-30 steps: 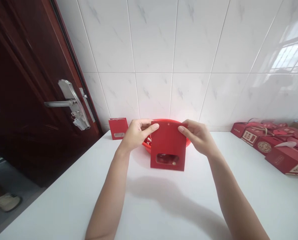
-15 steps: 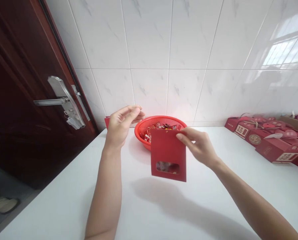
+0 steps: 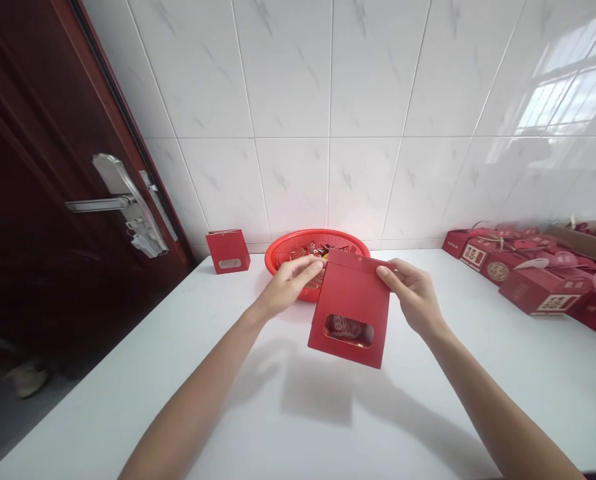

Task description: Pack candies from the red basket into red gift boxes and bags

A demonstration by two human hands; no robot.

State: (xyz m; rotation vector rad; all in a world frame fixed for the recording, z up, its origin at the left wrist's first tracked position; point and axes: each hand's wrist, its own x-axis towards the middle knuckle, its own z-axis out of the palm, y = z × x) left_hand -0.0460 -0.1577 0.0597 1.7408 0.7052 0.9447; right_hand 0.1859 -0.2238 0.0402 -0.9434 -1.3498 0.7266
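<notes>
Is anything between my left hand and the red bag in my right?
Nothing visible. Your left hand is at the upper left edge of the red bag, contact unclear; your right hand grips its upper right corner. The red basket stands behind.

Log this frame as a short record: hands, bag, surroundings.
Right hand: grips the red bag by a top corner
Left hand: at the opposite top corner; grip unclear
Bag position: tilted, above the white table
Basket: red, behind the bag, holding small wrapped items
Second bag: red, standing near the wall
Boxes: red, grouped at picture right
</notes>
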